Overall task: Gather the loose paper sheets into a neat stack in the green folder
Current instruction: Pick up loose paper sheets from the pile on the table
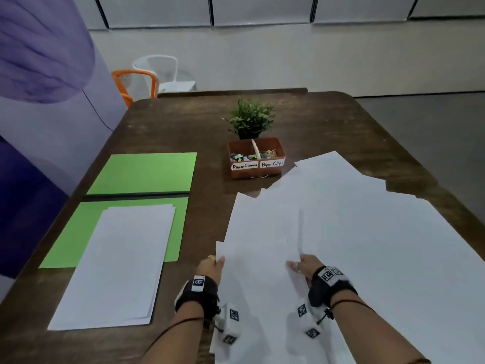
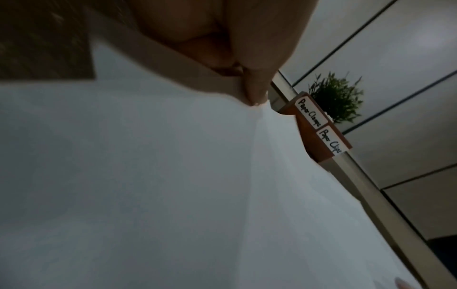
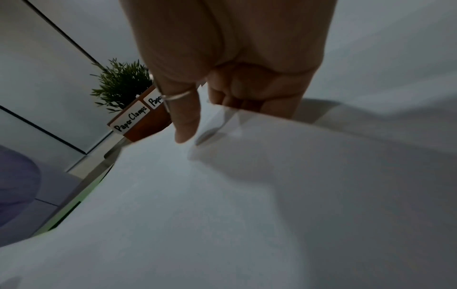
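An open green folder (image 1: 141,173) lies at the table's left, and a neat stack of white sheets (image 1: 115,264) rests on its near half, overhanging toward me. Loose white sheets (image 1: 354,232) are spread over the table's right side. My left hand (image 1: 211,266) pinches the left edge of a sheet (image 2: 173,176) from this pile, thumb on top. My right hand (image 1: 301,266) grips the sheets' near edge (image 3: 247,176), thumb above and fingers curled beneath. The paper hides most of both hands' fingers.
A brown tray (image 1: 256,158) labelled "Paper Clamps" and "Paper Clips" stands mid-table, with a small potted plant (image 1: 249,119) behind it. An orange chair (image 1: 133,84) and a white chair (image 1: 162,72) stand past the far left corner. A purple wall (image 1: 39,101) flanks the left.
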`<state>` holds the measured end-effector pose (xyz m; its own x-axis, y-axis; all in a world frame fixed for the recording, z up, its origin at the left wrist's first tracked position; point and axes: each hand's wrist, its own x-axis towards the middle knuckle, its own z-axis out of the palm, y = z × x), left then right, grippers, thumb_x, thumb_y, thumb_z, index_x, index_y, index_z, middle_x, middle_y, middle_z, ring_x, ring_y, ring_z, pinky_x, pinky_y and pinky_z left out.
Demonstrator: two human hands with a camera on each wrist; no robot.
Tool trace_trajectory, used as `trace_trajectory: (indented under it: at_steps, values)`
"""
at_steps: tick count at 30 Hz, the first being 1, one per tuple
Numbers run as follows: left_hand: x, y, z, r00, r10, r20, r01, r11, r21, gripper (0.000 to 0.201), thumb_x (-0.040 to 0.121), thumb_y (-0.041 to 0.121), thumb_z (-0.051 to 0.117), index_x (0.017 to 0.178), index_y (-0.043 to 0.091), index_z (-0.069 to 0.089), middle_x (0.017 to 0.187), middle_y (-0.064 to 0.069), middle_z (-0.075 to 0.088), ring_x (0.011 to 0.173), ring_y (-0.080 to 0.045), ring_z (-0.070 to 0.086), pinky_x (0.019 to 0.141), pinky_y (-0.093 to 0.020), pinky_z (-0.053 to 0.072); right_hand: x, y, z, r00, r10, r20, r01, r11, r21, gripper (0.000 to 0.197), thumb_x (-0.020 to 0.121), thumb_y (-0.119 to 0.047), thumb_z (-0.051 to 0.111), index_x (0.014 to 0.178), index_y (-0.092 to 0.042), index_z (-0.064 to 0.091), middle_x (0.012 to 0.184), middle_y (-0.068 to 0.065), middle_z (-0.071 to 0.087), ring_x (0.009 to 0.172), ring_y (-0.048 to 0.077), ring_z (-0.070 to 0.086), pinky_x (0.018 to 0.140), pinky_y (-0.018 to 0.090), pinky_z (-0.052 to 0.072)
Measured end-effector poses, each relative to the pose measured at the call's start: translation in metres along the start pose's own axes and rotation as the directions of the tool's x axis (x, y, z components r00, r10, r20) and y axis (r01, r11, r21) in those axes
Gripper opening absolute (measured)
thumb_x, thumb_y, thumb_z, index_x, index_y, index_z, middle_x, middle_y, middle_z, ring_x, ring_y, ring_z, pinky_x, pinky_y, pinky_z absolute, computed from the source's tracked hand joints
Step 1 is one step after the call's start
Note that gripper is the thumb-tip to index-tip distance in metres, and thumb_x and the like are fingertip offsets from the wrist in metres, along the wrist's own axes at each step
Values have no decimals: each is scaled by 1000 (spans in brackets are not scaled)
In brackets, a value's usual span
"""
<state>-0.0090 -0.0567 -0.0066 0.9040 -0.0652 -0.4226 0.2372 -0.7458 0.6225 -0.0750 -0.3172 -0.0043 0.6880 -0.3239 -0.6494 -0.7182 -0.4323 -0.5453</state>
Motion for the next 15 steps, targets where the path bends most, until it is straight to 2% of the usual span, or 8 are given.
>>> trace_trajectory:
  at_steps: [1,3,5,7,9,11,13,15]
  values:
    - [-3,-1,2,1000,-1,2,1,1000,2,36,95,31,49,108,-1,62,112,-17,64,105,-32,60,83,-30,44,0,5,1,1000,-4,6,4,999,35,42,89,-30,61,120,-2,59,117,11,61,99,22,58,78,24,43]
    - [-8,-1,5,999,7,38,-4,997,-71,31,90,31,59,106,5,63,106,-11,67,99,-26,63,80,-27,46,-1,10,4,1000,-14,18,13,998,69,39,88,-25,64,119,-1,59,113,10,62,97,21,57,82,26,45]
    - [-10,2,5,996,22,85,-11,991,-132,23,83,20,68,102,8,63,99,-5,66,91,-19,62,77,-25,46,-1,8,6,999,-41,2,41,996,73,34,86,-14,65,116,1,60,116,13,63,103,26,60,90,30,47]
    - [-6,7,3,997,59,50,-49,982,-183,20,80,12,70,98,9,62,99,-9,68,92,-22,64,81,-30,51,-6,-1,4,992,-97,-76,101,994,42,32,86,-8,63,116,2,59,119,14,62,109,28,59,91,27,45]
    - [-4,19,-5,991,110,-70,-125,959,-253,19,80,10,69,98,6,64,99,-13,69,94,-26,66,82,-35,52,-16,-17,-4,966,-178,-187,195,978,78,29,88,-4,59,117,1,57,118,15,61,110,27,58,85,22,41]
    - [-6,37,-19,960,173,-219,-240,913,-330,18,82,10,67,99,4,63,96,-14,69,93,-28,66,81,-37,52,-29,-37,-16,920,-259,-295,329,919,216,27,89,0,56,116,-1,56,117,16,62,106,24,59,83,24,41]
    - [-14,60,-37,901,247,-358,-376,856,-356,15,86,15,64,98,6,61,92,-11,68,88,-26,65,80,-38,52,-43,-60,-30,855,-338,-392,466,833,299,27,90,0,55,116,-3,54,119,16,61,103,21,59,88,30,46]
    - [-24,85,-56,810,298,-505,-502,798,-334,15,89,19,61,98,8,60,88,-9,66,82,-24,64,76,-38,52,-61,-84,-44,785,-392,-480,584,727,361,25,91,-3,54,117,-4,52,119,12,61,106,20,59,98,38,46]
